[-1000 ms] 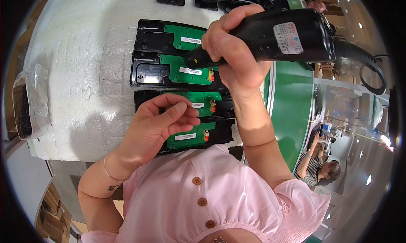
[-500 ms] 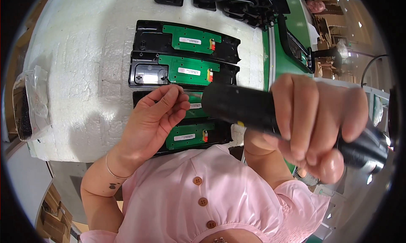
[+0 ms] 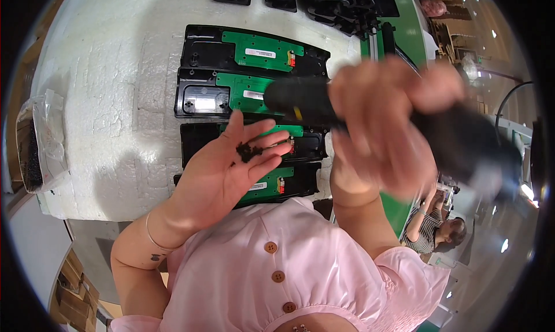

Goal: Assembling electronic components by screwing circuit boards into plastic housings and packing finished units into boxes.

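Note:
My left hand (image 3: 209, 180) is palm up with its fingers spread. A small heap of tiny black pieces, which look like screws (image 3: 248, 152), lies at the base of the fingers. My right hand (image 3: 384, 126), smeared by motion, is wrapped round a black electric screwdriver (image 3: 303, 100). The tool points left, its front end over the second panel; its tip is not distinct. Several black plastic panels (image 3: 199, 50) lie in a column, each with a green circuit board (image 3: 269, 63) bearing a white label and a red-yellow connector. My left hand partly covers the two nearest panels.
The panels rest on a white foam surface (image 3: 110, 95). More black plastic parts (image 3: 341, 5) are piled at the far edge. At the left, an open box with a plastic bag (image 3: 43, 141) contains small dark pieces. Another person (image 3: 430, 228) in a striped top is at the right.
My left hand has opened from a pinch near the screwdriver's tip, showing the screws on its palm. My right hand has moved the screwdriver slightly left and farther away.

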Action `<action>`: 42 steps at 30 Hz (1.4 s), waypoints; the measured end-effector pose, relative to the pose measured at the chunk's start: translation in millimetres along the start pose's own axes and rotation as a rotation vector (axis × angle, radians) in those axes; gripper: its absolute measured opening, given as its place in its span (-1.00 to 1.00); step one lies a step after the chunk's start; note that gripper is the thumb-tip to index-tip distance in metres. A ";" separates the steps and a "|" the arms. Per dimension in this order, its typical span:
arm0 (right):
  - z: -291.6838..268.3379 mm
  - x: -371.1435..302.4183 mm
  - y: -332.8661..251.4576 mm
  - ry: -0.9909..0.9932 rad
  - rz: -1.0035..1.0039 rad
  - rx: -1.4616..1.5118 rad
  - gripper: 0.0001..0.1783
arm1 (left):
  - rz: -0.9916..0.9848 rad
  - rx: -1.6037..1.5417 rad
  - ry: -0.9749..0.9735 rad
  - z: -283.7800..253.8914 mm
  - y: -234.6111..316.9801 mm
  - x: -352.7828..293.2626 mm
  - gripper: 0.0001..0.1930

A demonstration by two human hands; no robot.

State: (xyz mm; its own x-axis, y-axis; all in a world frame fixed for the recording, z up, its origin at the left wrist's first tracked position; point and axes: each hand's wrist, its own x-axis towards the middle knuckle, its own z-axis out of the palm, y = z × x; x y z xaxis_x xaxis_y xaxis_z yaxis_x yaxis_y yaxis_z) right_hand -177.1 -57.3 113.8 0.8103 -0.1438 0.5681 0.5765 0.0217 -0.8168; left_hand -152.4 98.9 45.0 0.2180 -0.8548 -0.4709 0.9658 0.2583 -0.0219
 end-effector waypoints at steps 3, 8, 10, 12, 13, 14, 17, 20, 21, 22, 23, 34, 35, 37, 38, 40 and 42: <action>-2.4 11.8 34.9 0.201 0.058 0.005 -0.75 | 0.132 0.165 -0.019 -13.6 -2.7 1.4 -0.64; -9.0 14.8 48.0 0.238 0.167 -0.025 -0.78 | 0.076 0.336 -0.050 -18.6 7.3 -5.8 -0.68; -9.3 15.4 49.9 0.251 0.183 -0.045 -0.78 | 0.075 0.363 -0.032 -19.7 8.9 -6.6 -0.70; -10.6 16.4 51.5 0.213 0.173 -0.050 -0.79 | 0.078 0.391 -0.062 -21.0 9.5 -6.8 -0.76; -10.6 17.3 52.5 0.212 0.175 -0.050 -0.79 | 0.078 0.390 -0.061 -20.7 9.3 -7.2 -0.76; -10.3 18.3 53.5 0.197 0.187 -0.042 -0.80 | 0.086 0.385 -0.048 -20.0 8.8 -7.5 -0.80; -9.9 21.2 55.6 0.177 0.206 -0.040 -0.81 | 0.076 0.397 -0.050 -21.5 11.2 -7.0 -0.84; -8.4 22.3 57.2 0.156 0.221 -0.038 -0.83 | 0.081 0.423 -0.039 -23.7 10.2 -7.4 -0.86; -8.2 22.7 57.4 0.141 0.227 -0.037 -0.83 | 0.101 0.433 -0.019 -23.7 9.3 -7.3 -0.86; -7.3 23.1 57.9 0.140 0.225 -0.039 -0.83 | 0.101 0.434 -0.021 -23.3 8.8 -7.3 -0.86; -6.0 23.6 58.6 0.145 0.209 -0.057 -0.84 | 0.099 0.432 -0.010 -22.6 8.2 -7.3 -0.85; -14.4 35.7 7.8 -0.127 0.151 0.328 -0.44 | 0.110 0.308 -0.059 -30.4 8.8 -9.6 -0.82; -31.5 37.1 6.6 -0.287 0.173 0.362 -0.24 | 0.103 0.295 -0.061 -29.7 8.5 -9.2 -0.82; -33.3 36.9 4.8 -0.307 0.192 0.366 -0.26 | 0.099 0.281 -0.061 -28.9 7.6 -8.9 -0.82; -33.8 36.7 4.0 -0.327 0.212 0.372 -0.29 | 0.093 0.280 -0.061 -28.8 7.0 -8.9 -0.82; -35.4 35.7 1.3 -0.335 0.209 0.343 -0.30 | 0.085 0.278 -0.060 -29.2 6.1 -9.5 -0.82; -35.3 34.4 -0.7 -0.353 0.203 0.286 -0.31 | 0.088 0.263 -0.068 -30.5 5.6 -10.5 -0.81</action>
State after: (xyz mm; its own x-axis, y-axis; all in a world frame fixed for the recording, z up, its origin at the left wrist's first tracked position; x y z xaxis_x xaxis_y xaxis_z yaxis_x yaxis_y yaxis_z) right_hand -153.4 -97.1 130.3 0.8670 0.2340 0.4399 0.3688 0.2923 -0.8823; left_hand -153.6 123.0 22.9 0.3027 -0.8648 -0.4006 0.9442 0.2148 0.2497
